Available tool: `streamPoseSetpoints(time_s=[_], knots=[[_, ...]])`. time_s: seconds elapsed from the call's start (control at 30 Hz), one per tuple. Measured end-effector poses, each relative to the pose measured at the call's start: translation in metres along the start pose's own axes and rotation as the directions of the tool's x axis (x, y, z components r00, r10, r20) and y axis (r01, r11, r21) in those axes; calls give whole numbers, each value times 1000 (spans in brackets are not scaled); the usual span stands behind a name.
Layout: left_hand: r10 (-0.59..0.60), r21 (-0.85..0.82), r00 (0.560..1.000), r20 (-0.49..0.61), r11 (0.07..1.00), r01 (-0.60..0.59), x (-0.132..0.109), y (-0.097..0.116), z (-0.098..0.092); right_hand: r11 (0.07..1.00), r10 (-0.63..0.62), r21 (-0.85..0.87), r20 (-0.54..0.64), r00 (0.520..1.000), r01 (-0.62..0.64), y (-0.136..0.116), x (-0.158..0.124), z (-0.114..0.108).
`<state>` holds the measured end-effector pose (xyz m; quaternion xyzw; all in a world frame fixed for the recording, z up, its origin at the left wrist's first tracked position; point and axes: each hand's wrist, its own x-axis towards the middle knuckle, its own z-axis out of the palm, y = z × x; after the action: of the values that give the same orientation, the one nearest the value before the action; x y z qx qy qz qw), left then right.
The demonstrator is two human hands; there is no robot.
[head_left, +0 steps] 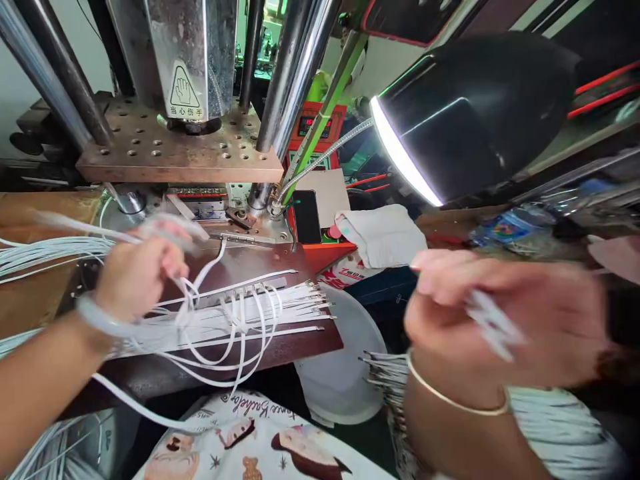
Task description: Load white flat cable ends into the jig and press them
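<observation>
My left hand (137, 277) is closed around a white cable, in front of the press and over the board's left part. Blurred white lengths stick out past its fingers. Below and right of it, white cables (300, 303) with metal ends lie side by side on the dark red board (323, 343). Several loop through a slotted metal bar (250, 290). Off to the right, my right hand (500, 313) is raised, its fingers curled on a small white piece (495, 325). Motion blurs that piece, so its kind cannot be told.
The press plate (185, 163) hangs on steel columns behind the board. A black lamp (470, 120) shines at upper right. A phone (307, 217) and a white cloth (383, 233) lie beyond the board. A round white stool (345, 373) and cable bundles (560, 427) are lower right.
</observation>
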<state>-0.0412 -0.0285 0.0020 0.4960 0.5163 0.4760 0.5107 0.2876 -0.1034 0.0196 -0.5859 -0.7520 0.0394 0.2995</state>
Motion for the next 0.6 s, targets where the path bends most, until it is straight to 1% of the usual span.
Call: streamPoseSetpoints(time_s=[0.03, 0.07, 0.1, 0.13, 0.17, 0.2, 0.23, 0.27, 0.3, 0.33, 0.37, 0.4, 0.43, 0.47, 0.5, 0.53, 0.57, 0.6], knots=[[-116, -7, 989, -95, 993, 116, 11, -7, -15, 997, 40, -70, -20, 999, -41, 26, -9, 0], [-228, 18, 965, -126, 972, 232, 21, -14, -25, 990, 78, -117, -22, 997, -80, 48, -13, 4], [-334, 61, 936, -110, 938, 342, 32, -21, -29, 982, 104, -157, -1, 995, -103, 66, -13, 12], [-440, 113, 897, -43, 890, 442, 40, -26, -26, 979, 103, -179, 47, 994, -93, 79, -9, 22], [-528, 150, 849, 37, 842, 517, 48, -30, -18, 985, 65, -168, 124, 990, -44, 86, -1, 35], [-594, 175, 796, 118, 801, 573, 53, -32, -7, 989, -12, -139, 218, 976, 43, 88, 10, 48], [-634, 179, 749, 194, 774, 608, 57, -31, 7, 984, -111, -97, 317, 942, 148, 86, 23, 62], [-644, 163, 718, 264, 764, 624, 60, -29, 20, 966, -206, -61, 407, 890, 251, 82, 36, 74], [-627, 126, 710, 321, 771, 624, 62, -25, 32, 937, -282, -44, 487, 826, 346, 77, 50, 85], [-590, 70, 723, 360, 790, 610, 63, -20, 41, 904, -326, -56, 552, 768, 424, 71, 64, 93], [-526, -2, 762, 378, 822, 569, 64, -13, 48, 869, -349, -89, 589, 729, 487, 65, 76, 99], [-438, -74, 823, 361, 866, 494, 64, -6, 52, 835, -369, -130, 589, 719, 535, 58, 88, 104], [-338, -124, 893, 298, 914, 387, 62, 1, 56, 805, -403, -165, 551, 731, 569, 52, 99, 108], [-251, -134, 945, 211, 950, 283, 60, 8, 58, 785, -452, -188, 477, 754, 590, 45, 109, 110], [-197, -115, 970, 140, 970, 214, 56, 15, 60, 777, -502, -199, 378, 778, 597, 37, 119, 113], [-193, -78, 975, 110, 976, 202, 51, 22, 60, 780, -538, -196, 274, 797, 594, 28, 127, 115], [-235, -35, 964, 128, 970, 241, 45, 27, 58, 791, -556, -180, 185, 810, 585, 19, 134, 116], [-287, -2, 941, 181, 956, 292, 39, 32, 51, 809, -555, -156, 119, 824, 567, 11, 139, 117]])
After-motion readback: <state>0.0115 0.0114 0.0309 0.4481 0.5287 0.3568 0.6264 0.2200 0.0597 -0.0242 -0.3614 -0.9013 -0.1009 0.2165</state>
